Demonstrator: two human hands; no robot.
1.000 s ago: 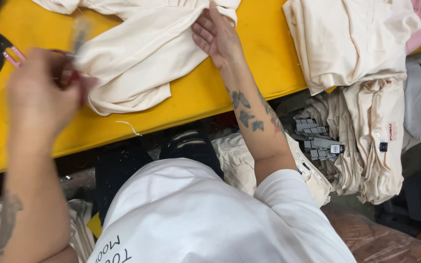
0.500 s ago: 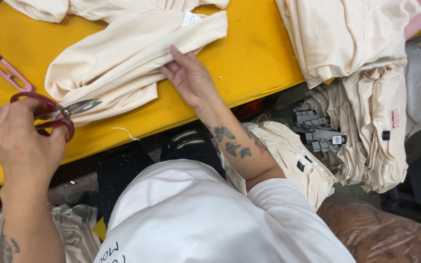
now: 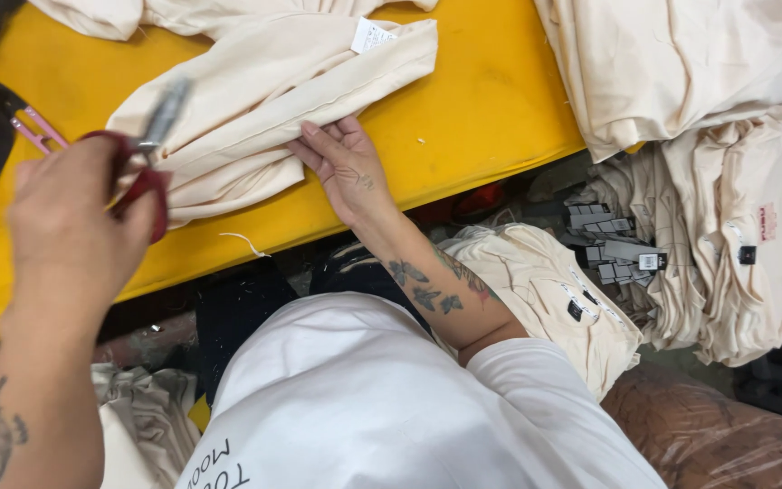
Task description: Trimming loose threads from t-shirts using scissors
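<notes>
Your left hand (image 3: 70,226) is clamped around red-handled scissors (image 3: 142,158), raised just left of the cream garment (image 3: 264,118) on the yellow table (image 3: 491,109); the blades blur. Your right hand (image 3: 346,167) presses flat on the garment's lower edge, fingers together, gripping nothing.

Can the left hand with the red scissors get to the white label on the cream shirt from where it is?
Probably yes: the left hand holds the scissors above the shirt, and the label lies uncovered.

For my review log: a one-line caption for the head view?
Left hand lifts red scissors while right hand presses a cream garment on the yellow table.
</notes>
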